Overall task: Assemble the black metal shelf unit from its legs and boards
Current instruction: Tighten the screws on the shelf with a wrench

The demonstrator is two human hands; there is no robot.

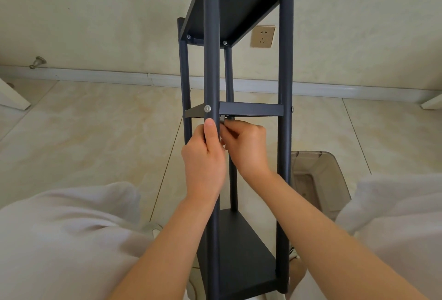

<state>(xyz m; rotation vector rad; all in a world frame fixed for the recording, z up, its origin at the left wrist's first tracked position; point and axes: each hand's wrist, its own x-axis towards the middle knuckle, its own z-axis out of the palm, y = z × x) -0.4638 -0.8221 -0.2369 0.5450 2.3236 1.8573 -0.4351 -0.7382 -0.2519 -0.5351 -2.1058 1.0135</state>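
Left hand [205,163] round matte tubular leg [211,60]; right hand [246,149], pinch on flat grey tool [223,119]

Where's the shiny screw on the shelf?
In the head view, the shiny screw sits on the near left leg, where the middle board meets it, just above the thumb of the left hand that grips that leg.

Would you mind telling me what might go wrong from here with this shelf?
1. The small metal tool pinched in the right hand sits in a tight corner under the middle board; it may slip off.
2. Only the left hand grips the front leg; the tall shelf unit might twist or tip.
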